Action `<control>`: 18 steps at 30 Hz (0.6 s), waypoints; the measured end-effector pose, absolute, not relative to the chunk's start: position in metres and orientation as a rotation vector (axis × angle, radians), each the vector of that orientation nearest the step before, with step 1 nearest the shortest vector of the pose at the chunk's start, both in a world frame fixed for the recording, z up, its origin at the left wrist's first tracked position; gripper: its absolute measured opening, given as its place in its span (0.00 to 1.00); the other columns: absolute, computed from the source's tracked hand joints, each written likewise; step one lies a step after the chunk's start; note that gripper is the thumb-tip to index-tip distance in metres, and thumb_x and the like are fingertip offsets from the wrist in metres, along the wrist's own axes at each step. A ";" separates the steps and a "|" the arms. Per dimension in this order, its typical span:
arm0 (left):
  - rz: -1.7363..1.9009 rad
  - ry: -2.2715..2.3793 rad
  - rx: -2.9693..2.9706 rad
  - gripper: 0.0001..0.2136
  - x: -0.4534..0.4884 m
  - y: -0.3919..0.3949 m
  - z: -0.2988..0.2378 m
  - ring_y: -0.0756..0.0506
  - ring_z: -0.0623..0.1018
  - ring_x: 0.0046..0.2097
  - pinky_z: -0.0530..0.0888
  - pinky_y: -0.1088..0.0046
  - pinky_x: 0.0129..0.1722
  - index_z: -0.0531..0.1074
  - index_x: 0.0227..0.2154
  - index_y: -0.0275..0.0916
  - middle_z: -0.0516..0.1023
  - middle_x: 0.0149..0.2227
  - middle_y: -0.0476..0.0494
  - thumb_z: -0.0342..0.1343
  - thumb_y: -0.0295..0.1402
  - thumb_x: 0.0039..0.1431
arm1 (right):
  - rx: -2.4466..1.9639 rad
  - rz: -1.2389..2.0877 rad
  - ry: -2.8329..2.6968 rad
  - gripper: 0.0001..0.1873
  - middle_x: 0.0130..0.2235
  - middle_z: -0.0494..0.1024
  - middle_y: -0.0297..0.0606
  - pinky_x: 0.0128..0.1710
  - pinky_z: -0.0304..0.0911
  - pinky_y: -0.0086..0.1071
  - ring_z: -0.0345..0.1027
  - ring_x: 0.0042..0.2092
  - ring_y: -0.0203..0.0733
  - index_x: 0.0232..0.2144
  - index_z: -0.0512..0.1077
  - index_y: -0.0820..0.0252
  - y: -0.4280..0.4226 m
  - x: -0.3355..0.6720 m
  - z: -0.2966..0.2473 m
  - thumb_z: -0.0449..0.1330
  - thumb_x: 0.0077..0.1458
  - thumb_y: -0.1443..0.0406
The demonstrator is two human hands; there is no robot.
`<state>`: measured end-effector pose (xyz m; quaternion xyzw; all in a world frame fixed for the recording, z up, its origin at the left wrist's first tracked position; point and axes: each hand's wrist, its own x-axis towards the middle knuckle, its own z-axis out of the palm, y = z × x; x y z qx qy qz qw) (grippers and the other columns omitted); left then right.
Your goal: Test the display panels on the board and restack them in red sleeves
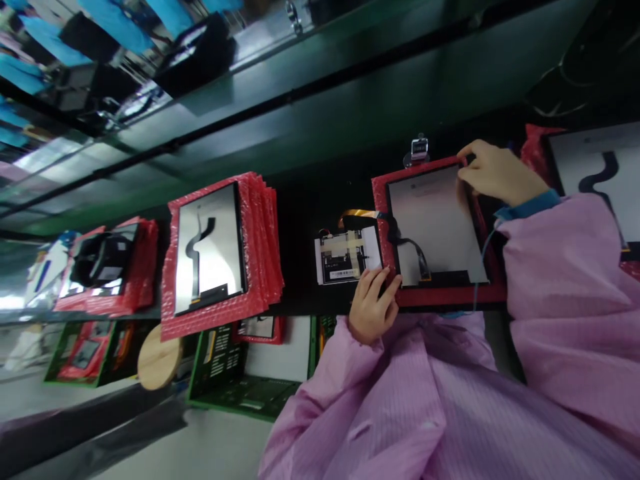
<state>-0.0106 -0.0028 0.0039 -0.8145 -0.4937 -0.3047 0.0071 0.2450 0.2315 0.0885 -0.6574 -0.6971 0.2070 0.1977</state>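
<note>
A display panel (pixel 435 220) with a black flex cable lies face down on a red bubble-wrap sheet (pixel 450 297) in front of me. My left hand (pixel 373 303) grips the sheet's near left corner, fingers curled over the edge. My right hand (pixel 493 172) pinches the panel's far right corner, fingers closed on it. A small circuit board (pixel 345 257) with an orange flex ribbon sits just left of the sheet. Both sleeves are pink.
A stack of red bubble-wrap sheets (pixel 260 240) topped by another panel (pixel 210 250) lies to the left, with a further stack (pixel 107 267) beyond. Another panel (pixel 600 167) sits at far right. Green crates (pixel 235 387) and a round wooden stool (pixel 157 360) stand below the bench edge.
</note>
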 end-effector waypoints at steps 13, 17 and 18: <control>-0.773 -1.509 -2.567 0.18 -0.082 0.130 0.070 0.38 0.74 0.61 0.70 0.54 0.63 0.73 0.58 0.35 0.77 0.59 0.33 0.52 0.39 0.71 | -1.261 0.984 -2.345 0.17 0.29 0.73 0.35 0.32 0.51 0.32 0.60 0.29 0.35 0.28 0.67 0.60 0.166 0.151 0.081 0.62 0.58 0.53; -0.691 -1.393 -2.801 0.16 -0.095 0.169 0.060 0.40 0.76 0.61 0.65 0.50 0.67 0.76 0.55 0.40 0.79 0.57 0.38 0.55 0.41 0.70 | -1.212 0.841 -2.392 0.14 0.29 0.73 0.36 0.32 0.50 0.33 0.61 0.30 0.37 0.27 0.66 0.59 0.156 0.148 0.082 0.60 0.60 0.58; -0.707 -1.367 -2.835 0.14 -0.096 0.171 0.059 0.42 0.79 0.57 0.66 0.50 0.66 0.78 0.51 0.40 0.82 0.53 0.39 0.57 0.41 0.69 | -1.205 0.737 -2.423 0.12 0.30 0.74 0.37 0.32 0.50 0.33 0.62 0.32 0.39 0.28 0.67 0.59 0.154 0.148 0.082 0.59 0.61 0.59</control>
